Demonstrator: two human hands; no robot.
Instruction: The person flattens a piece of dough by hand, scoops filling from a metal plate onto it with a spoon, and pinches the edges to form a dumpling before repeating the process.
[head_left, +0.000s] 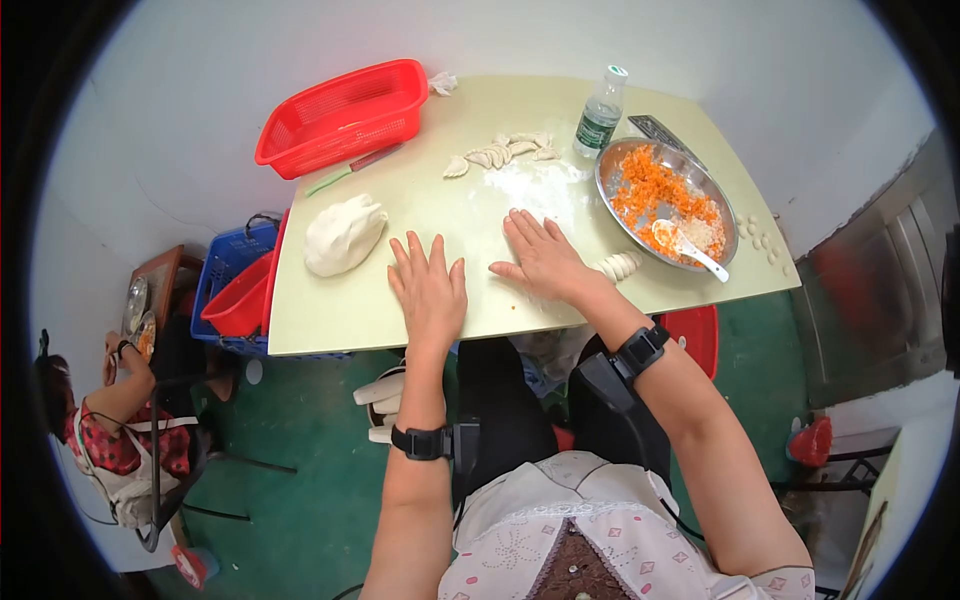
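so the dough [343, 233] is sitting just left of the left hand [430, 290], it and the right hand [540, 255] are lying open, flat and apart, gripping nothing, so I'd be keeping palm pressure even beside the cut pieces [618, 265] on that floured table [700, 290] over the green floor [770, 350]

Left hand [430, 290]: black wrist strap [420, 441], small black box [466, 443] attached. Right hand [545, 260]: wider strap [640, 350], bulkier black unit [603, 384], thin cable [668, 500] along forearm. Pale top [640, 545], pink print, lace trim, brown panel [575, 578]. Dark trousers [500, 400].
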